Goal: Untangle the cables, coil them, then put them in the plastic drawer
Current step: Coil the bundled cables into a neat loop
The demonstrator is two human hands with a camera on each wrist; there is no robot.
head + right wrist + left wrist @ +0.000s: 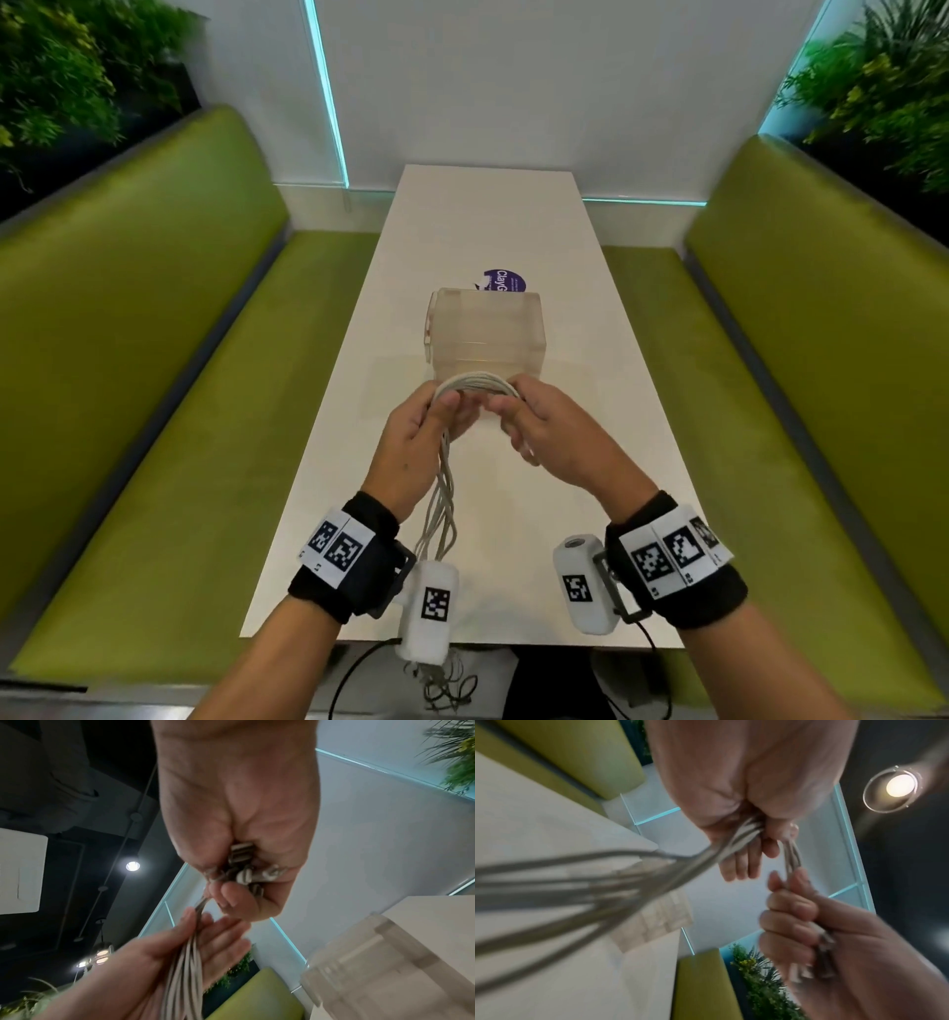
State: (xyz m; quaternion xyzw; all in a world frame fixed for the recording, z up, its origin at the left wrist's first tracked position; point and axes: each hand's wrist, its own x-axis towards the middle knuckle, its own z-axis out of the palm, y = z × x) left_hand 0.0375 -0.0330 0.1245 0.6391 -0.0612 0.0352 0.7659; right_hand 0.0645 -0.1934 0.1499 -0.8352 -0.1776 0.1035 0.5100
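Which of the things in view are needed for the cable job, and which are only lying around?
Needed:
- white cables, held between left hand and right hand
- plastic drawer, standing shut on the table

Only around:
- purple sticker behind the drawer
- green benches
- plants

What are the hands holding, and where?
Both hold the white cable bundle: left hand where strands hang down, right hand at the arch's other end.

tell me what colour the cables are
White to pale grey; the cables show best in the head view, held by both hands.
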